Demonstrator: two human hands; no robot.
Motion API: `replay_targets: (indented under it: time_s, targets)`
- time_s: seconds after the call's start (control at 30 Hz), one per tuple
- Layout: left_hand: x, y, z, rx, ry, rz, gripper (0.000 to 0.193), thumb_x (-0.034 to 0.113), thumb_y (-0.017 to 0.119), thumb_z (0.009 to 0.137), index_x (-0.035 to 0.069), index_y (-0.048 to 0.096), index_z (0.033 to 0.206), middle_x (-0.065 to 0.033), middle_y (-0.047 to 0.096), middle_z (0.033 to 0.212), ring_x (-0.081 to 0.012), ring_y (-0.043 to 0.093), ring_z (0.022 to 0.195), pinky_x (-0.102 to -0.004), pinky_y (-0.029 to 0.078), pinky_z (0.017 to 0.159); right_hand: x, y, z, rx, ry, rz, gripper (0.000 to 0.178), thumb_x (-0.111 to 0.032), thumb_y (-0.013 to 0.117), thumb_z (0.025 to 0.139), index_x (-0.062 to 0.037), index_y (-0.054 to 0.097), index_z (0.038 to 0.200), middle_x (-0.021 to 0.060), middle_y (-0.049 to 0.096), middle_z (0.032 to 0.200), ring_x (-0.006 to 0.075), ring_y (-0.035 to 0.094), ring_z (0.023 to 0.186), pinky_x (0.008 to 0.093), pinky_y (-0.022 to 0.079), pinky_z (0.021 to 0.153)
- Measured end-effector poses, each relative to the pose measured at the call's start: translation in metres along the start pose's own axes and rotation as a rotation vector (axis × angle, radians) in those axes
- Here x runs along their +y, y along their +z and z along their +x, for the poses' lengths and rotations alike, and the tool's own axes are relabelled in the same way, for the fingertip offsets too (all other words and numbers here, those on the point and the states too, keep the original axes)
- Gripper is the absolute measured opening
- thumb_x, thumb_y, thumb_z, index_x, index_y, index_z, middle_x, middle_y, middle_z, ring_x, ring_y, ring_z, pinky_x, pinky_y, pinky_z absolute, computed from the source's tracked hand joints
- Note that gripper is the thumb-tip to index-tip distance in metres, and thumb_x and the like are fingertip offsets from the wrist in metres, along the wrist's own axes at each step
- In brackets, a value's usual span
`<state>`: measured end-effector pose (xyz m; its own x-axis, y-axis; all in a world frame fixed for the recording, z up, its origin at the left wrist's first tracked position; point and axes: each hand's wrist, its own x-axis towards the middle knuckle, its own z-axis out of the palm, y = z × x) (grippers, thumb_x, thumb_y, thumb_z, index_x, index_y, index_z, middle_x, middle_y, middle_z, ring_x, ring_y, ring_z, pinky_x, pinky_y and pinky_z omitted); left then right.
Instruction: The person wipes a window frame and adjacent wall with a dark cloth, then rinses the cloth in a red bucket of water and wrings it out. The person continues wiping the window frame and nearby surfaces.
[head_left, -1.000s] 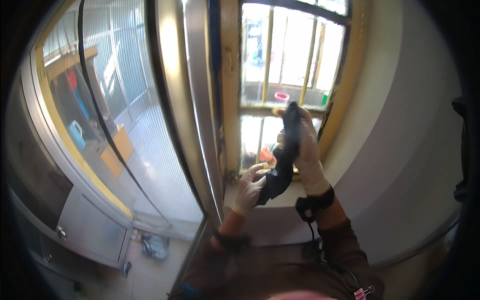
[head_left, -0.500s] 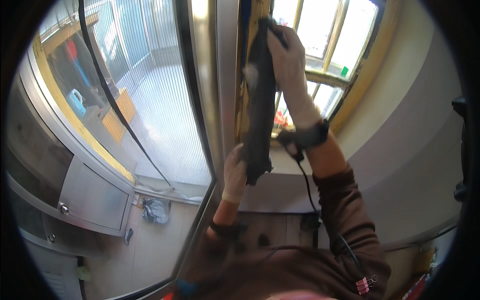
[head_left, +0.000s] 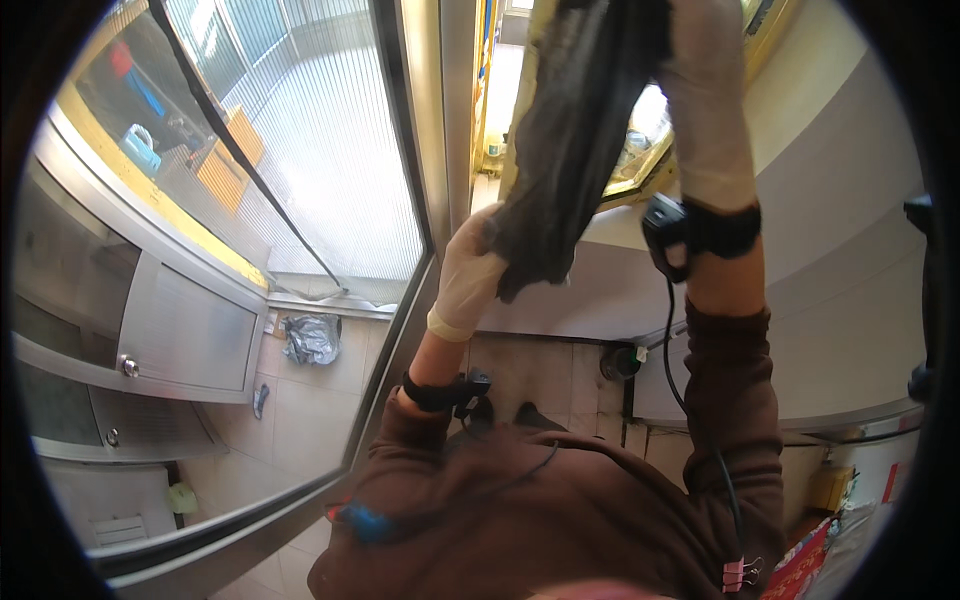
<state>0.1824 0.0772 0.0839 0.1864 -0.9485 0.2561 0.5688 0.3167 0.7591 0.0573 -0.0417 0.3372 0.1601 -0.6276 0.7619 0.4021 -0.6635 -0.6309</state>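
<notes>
A dark grey cloth (head_left: 580,140) hangs stretched between my two hands in front of the window, its top cut off by the upper edge of the view. Its lower corner is gripped by my left hand (head_left: 470,265), which wears a thin whitish glove. Higher up, my right hand (head_left: 705,55), gloved the same way, holds the cloth's upper right edge; its fingers are partly hidden. Black straps with small devices circle both wrists, and a black cable (head_left: 672,350) runs down from the right one. Behind the cloth stands the yellow window frame (head_left: 640,180).
At left is a glass door with a metal frame (head_left: 425,200), with a ribbed screen (head_left: 310,170) beyond. A silvery plastic bag (head_left: 312,338) lies on the tiled floor near a grey cabinet door (head_left: 190,330). A dark round container (head_left: 620,362) stands by the wall below the window.
The cloth and both hands have moved up in view, and the cloth now leans to the right at its top. The window appears swung or shifted, with a gap showing at its left.
</notes>
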Motion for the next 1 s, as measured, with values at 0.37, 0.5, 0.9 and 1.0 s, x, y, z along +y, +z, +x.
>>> replay_targets:
  time_s: [0.37, 0.5, 0.9, 1.0]
  targets:
    - [-0.008, 0.044, -0.050, -0.154, -0.066, 0.260, 0.079, 0.001, 0.065, 0.090, -0.008, 0.020, 0.155, -0.0112, 0.065, 0.100, -0.0126, 0.059, 0.089, -0.0244, 0.048, 0.084, -0.085, -0.065, -0.063, 0.223, -0.026, 0.035, 0.034, -0.023, 0.061, 0.096, 0.0040, 0.064, 0.117, 0.0131, 0.069, 0.108, 0.0182, 0.066, 0.094, 0.0300, 0.055, 0.085]
    - [-0.026, 0.072, -0.058, -0.308, -0.095, 0.111, 0.082, 0.014, 0.073, 0.092, -0.008, 0.024, 0.153, -0.0088, 0.063, 0.109, -0.0131, 0.058, 0.101, -0.0267, 0.047, 0.093, -0.113, -0.124, -0.082, 0.161, -0.058, -0.068, 0.034, -0.016, 0.055, 0.100, 0.0078, 0.061, 0.123, 0.0176, 0.068, 0.117, 0.0236, 0.068, 0.104, 0.0338, 0.058, 0.089]
    - [-0.117, 0.159, -0.075, -0.531, 0.240, 0.528, 0.067, -0.007, 0.055, 0.087, -0.003, 0.033, 0.151, -0.0345, 0.052, 0.134, -0.0416, 0.057, 0.119, -0.0357, 0.042, 0.104, -0.176, -0.237, -0.110, 0.003, -0.046, -0.055, 0.023, -0.007, 0.058, 0.098, 0.0013, 0.065, 0.118, 0.0140, 0.069, 0.111, 0.0199, 0.068, 0.097, 0.0304, 0.057, 0.086]
    - [-0.127, 0.172, -0.077, -0.580, 0.218, 0.516, 0.070, -0.007, 0.055, 0.086, -0.003, 0.030, 0.151, -0.0330, 0.052, 0.133, -0.0400, 0.057, 0.114, -0.0362, 0.043, 0.102, -0.183, -0.258, -0.114, 0.092, -0.008, -0.017, 0.027, -0.011, 0.051, 0.101, 0.0018, 0.063, 0.121, 0.0143, 0.067, 0.113, 0.0216, 0.063, 0.103, 0.0357, 0.051, 0.096]
